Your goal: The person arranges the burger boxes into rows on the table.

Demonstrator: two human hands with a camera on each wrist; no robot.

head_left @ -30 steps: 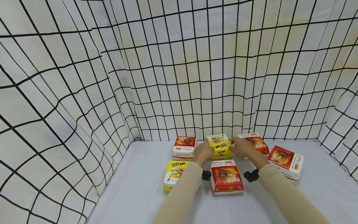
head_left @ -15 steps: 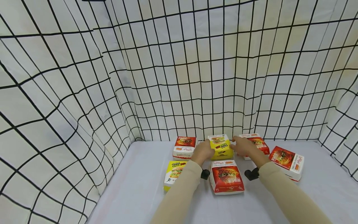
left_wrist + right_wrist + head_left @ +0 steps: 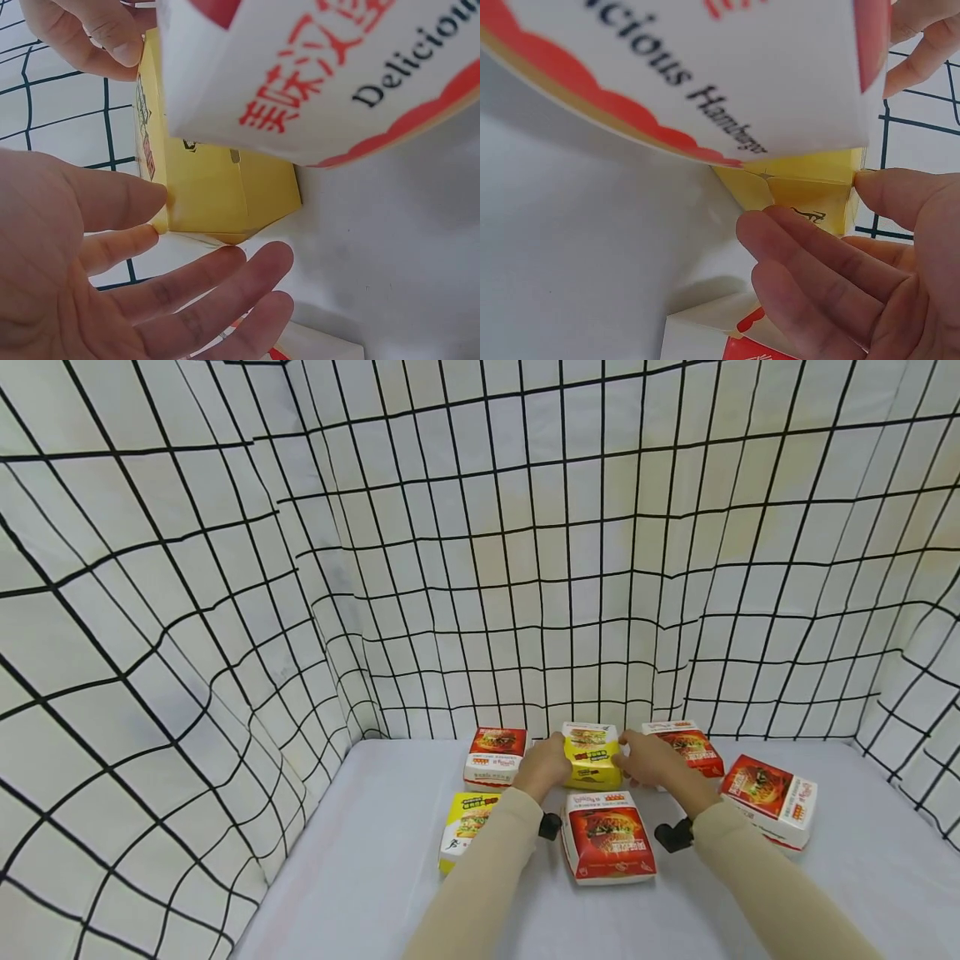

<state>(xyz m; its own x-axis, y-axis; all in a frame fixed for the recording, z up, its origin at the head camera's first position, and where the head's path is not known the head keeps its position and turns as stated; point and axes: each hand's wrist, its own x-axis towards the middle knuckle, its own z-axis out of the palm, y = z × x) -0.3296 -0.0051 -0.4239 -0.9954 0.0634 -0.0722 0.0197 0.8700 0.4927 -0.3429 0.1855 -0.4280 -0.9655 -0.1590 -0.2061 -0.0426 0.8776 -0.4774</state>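
A yellow burger box (image 3: 591, 756) with a burger picture stands in the back row, between my two hands. My left hand (image 3: 542, 768) pinches its left edge with thumb and index finger. At the opposite edge, my right hand (image 3: 652, 764) pinches it the same way. In the left wrist view the thumb lies against the corner of the yellow box (image 3: 202, 187), while the other fingers are spread below. The right wrist view has similarly spread fingers under the yellow box (image 3: 814, 191). Directly in front sits a red and white burger box (image 3: 609, 835), which partly covers the yellow one in both wrist views.
Left of my hands are a red and white box (image 3: 495, 760) and a yellow and white box (image 3: 467, 827), the latter partly behind my sleeve. Two red boxes stand right, one at the back (image 3: 686, 747), one nearer (image 3: 765, 793). Black netting (image 3: 480, 610) over white cloth surrounds the table.
The yellow burger box has shifted slightly right and turned a little straighter between my hands. The other boxes keep their places.
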